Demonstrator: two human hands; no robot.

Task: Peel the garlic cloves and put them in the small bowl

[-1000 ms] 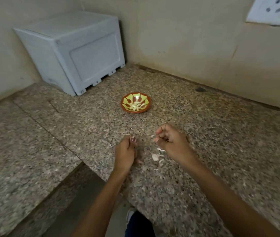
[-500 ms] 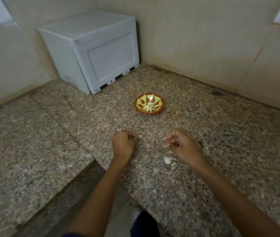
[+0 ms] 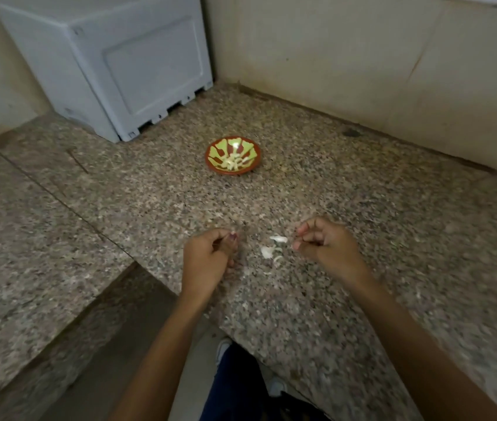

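both hands, left hand [image 3: 207,259] and right hand [image 3: 324,244], have parted at lower centre, fingers curled, contents unclear; peels [image 3: 271,249] lie between, small bowl [image 3: 232,155] waiting.

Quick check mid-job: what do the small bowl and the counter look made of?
Small bowl: probably glazed ceramic or painted earthenware, given its brown-red rim and the glossy highlight on the green and red pattern inside. Counter: speckled grey-brown stone, likely granite, with a dull polish and visible seams between slabs.
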